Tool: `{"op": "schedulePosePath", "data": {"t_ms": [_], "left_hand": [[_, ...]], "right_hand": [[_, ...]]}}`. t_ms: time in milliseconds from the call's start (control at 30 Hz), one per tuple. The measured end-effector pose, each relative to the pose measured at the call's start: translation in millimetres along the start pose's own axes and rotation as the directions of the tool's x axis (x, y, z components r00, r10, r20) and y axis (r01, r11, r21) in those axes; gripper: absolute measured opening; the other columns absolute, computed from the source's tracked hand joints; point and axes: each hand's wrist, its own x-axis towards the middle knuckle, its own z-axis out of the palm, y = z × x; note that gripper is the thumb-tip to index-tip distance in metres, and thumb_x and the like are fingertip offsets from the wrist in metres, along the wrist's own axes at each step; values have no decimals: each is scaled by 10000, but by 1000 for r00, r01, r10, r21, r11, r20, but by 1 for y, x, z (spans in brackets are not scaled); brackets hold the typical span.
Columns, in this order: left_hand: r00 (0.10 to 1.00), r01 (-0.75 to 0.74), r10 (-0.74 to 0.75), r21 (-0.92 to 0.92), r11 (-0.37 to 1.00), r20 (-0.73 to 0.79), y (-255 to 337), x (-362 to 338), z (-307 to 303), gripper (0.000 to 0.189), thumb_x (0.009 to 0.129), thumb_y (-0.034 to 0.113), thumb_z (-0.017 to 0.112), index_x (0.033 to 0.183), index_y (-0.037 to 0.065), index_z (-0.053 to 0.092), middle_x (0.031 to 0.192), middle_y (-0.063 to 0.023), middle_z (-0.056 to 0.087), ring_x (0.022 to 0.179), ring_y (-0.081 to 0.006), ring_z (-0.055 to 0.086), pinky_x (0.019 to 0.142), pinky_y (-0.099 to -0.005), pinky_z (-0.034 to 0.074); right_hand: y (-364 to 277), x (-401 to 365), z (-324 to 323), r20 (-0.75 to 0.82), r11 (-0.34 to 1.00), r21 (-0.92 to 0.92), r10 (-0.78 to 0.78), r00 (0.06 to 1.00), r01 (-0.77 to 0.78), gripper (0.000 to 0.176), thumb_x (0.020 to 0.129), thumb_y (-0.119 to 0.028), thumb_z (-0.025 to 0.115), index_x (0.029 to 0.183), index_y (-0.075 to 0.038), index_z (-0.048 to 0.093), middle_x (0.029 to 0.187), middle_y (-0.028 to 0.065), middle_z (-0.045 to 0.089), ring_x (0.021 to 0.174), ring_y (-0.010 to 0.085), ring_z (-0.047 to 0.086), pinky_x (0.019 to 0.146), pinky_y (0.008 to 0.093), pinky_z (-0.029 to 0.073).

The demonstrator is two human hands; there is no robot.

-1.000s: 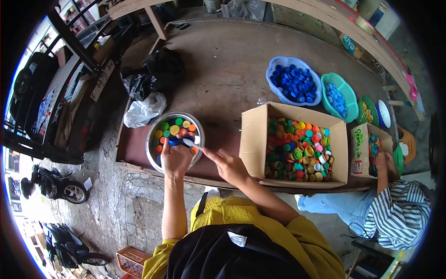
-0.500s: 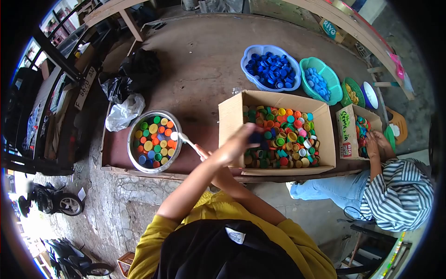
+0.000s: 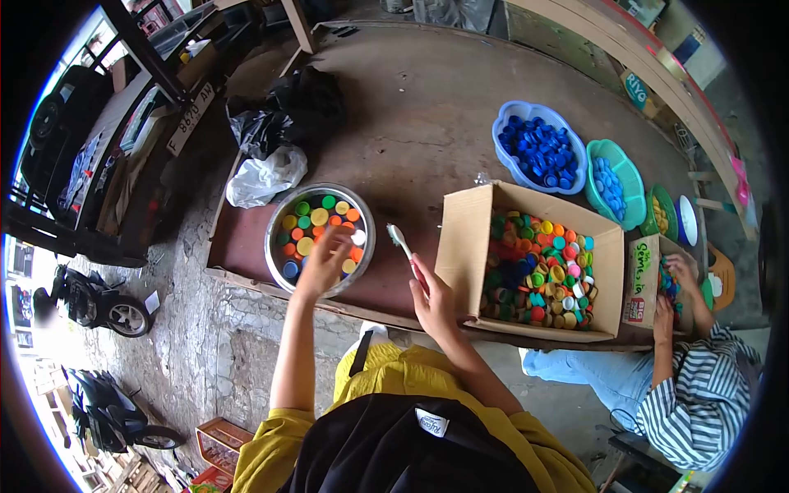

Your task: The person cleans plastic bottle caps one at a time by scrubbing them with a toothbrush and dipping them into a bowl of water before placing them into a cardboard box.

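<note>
My left hand (image 3: 325, 261) is over the metal basin (image 3: 369, 246), its fingers low above the bottle caps of several colours; they are blurred, and I cannot make out if they hold a cap. Between the basin and the big cardboard box, my right hand (image 3: 434, 297) is closed round the handle of a toothbrush (image 3: 401, 242), bristles pointing up and left. The cardboard box (image 3: 466, 246), its left flap folded out, is full of mixed caps (image 3: 552, 271) and stands just right of my right hand.
A blue basket (image 3: 502, 156) of dark blue caps, a teal basket (image 3: 635, 168) and smaller bowls stand behind the box. Black (image 3: 308, 107) and white plastic bags (image 3: 267, 175) lie back left. At right, another person (image 3: 699, 394) has both hands at a smaller box (image 3: 642, 279).
My arms have uncrossed. My left hand has gone from the big box to the basin, and my right hand has moved right with the toothbrush. The view has shifted left.
</note>
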Motion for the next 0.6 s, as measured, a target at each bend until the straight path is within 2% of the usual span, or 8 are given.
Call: {"op": "schedulePosePath", "data": {"t_ms": [33, 67, 100, 200, 333, 467, 600], "left_hand": [[987, -86, 116, 248, 965, -108, -22, 10, -17, 235, 855, 126, 546, 1080, 59, 556, 923, -84, 586, 887, -225, 553, 785, -347, 453], [951, -133, 250, 488, 863, -182, -38, 17, -29, 245, 814, 108, 577, 1056, 69, 573, 896, -93, 587, 870, -261, 546, 784, -371, 443], [932, -61, 269, 627, 776, -243, -41, 20, -32, 284, 763, 128, 602, 1045, 99, 584, 927, -102, 572, 885, -304, 507, 792, -411, 415], [938, -66, 310, 797, 600, -155, -45, 36, -29, 293, 755, 163, 613, 1043, 124, 583, 989, -84, 552, 950, -284, 487, 803, -405, 405], [955, -144, 295, 853, 502, -12, -46, 52, -20, 378, 699, 174, 641, 1064, 125, 558, 1035, -73, 532, 1007, -258, 459, 841, -392, 380], [954, -174, 298, 865, 470, 31, -58, 61, -20, 424, 673, 167, 670, 1072, 117, 537, 1030, -65, 538, 1021, -250, 456, 851, -388, 377], [963, -161, 269, 788, 594, -6, -51, 57, -27, 376, 689, 176, 682, 1032, 103, 546, 981, -72, 563, 970, -285, 485, 843, -403, 374]], "right_hand": [[-2, 2, 1, 0, 1000, -5, -2, 1000, 2, 392, 873, -37, 526, 1261, -8, 474, 1120, 197, 591, 1007, 229, 600, 837, 298, 468], [-4, 4, 2, 1, 1000, -11, -3, 1000, 3, 395, 872, -40, 528, 1262, -10, 473, 1127, 196, 588, 1009, 234, 600, 842, 300, 466], [-6, 6, 3, 15, 999, -37, 1, 1000, 0, 404, 869, -49, 534, 1266, -13, 468, 1141, 192, 583, 1023, 245, 595, 851, 305, 461], [-12, 7, 4, 38, 999, -45, 1, 999, 1, 412, 867, -54, 536, 1270, -15, 463, 1155, 191, 576, 1040, 252, 587, 857, 305, 458], [-14, 7, 9, 60, 998, -61, -1, 998, 4, 427, 861, -45, 539, 1277, -11, 456, 1161, 193, 573, 1048, 252, 583, 865, 300, 456], [-16, 8, 12, 52, 999, -45, 4, 999, -1, 426, 852, -22, 543, 1270, -7, 464, 1151, 191, 578, 1038, 235, 588, 855, 288, 461], [-13, 8, 13, 37, 999, -19, 40, 999, -39, 430, 854, -39, 553, 1272, -4, 461, 1146, 192, 579, 1023, 219, 589, 840, 278, 458]]}}
